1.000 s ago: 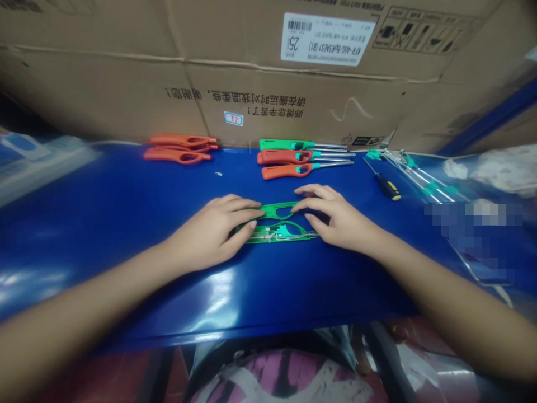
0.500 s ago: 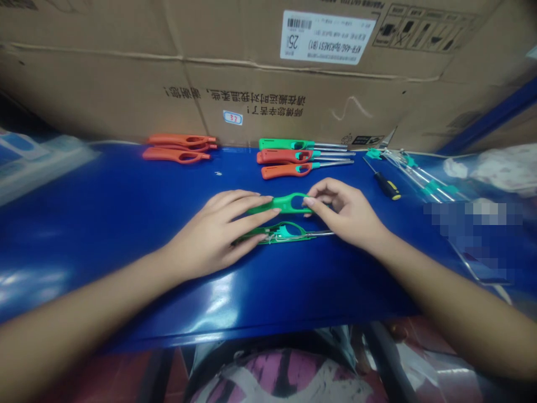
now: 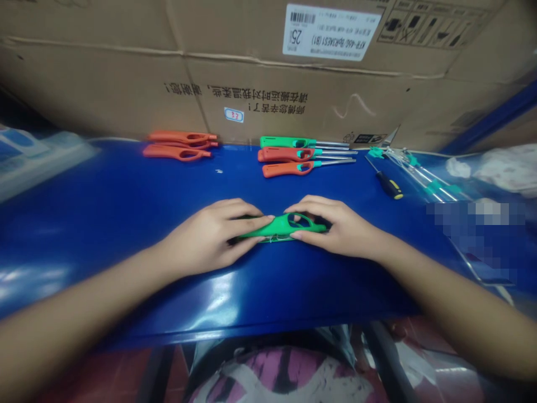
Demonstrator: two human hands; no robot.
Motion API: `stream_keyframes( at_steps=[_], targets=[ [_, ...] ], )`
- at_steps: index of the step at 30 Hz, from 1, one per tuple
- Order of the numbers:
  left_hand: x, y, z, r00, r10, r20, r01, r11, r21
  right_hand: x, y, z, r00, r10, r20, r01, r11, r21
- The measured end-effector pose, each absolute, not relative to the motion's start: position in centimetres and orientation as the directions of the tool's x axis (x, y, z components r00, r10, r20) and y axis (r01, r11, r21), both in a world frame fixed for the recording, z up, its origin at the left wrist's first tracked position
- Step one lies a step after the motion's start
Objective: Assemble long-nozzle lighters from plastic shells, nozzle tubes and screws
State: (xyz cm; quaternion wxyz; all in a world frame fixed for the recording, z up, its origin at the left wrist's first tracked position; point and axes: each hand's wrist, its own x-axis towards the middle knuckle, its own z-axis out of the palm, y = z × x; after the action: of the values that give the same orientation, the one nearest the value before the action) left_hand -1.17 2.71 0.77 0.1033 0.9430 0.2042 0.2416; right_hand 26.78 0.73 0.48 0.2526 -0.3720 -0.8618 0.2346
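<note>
A green lighter casing point(image 3: 278, 225) of the long-necked kind lies near the middle of the blue table. Its upper half rests over the lower half, and thin wires show along the near seam. My left hand point(image 3: 222, 230) grips the rounded handle end, thumb on the near side and fingers over the top. Around the trigger-loop end, my right hand point(image 3: 335, 225) is closed, with fingers on the far side and thumb on the near edge. Where the metal tube was visible, my right hand now covers it.
Behind stand finished-looking lighters point(image 3: 289, 169) in orange, red and green. Orange casing halves point(image 3: 178, 152) lie at back left. A screwdriver point(image 3: 389, 184) and metal tubes with teal parts point(image 3: 432, 182) are on the right. A large cardboard box point(image 3: 243, 73) walls off the back.
The upper green half has come down toward me onto the lower half, covering its inner parts. My right hand has shifted nearer and now wraps the loop end.
</note>
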Motion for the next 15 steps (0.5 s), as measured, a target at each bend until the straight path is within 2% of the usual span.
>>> stream_keyframes(
  at_steps=[5, 11, 15],
  targets=[
    [-1.4, 2.82, 0.88, 0.825, 0.439, 0.357, 0.343, -0.889, 0.302, 26.58, 0.71, 0.45, -0.656, 0.708, 0.26, 0.531, 0.678, -0.509],
    [-1.39, 2.83, 0.92, 0.836, 0.454, 0.309, 0.372, -0.882, 0.289, 26.61, 0.66, 0.24, -0.684, 0.696, 0.219, 0.601, 0.708, -0.371],
    [-1.49, 2.9, 1.03, 0.846, 0.448, 0.29, 0.374, -0.885, 0.277, 26.45, 0.57, 0.2, -0.682, 0.699, 0.216, 0.624, 0.709, -0.329]
  ],
)
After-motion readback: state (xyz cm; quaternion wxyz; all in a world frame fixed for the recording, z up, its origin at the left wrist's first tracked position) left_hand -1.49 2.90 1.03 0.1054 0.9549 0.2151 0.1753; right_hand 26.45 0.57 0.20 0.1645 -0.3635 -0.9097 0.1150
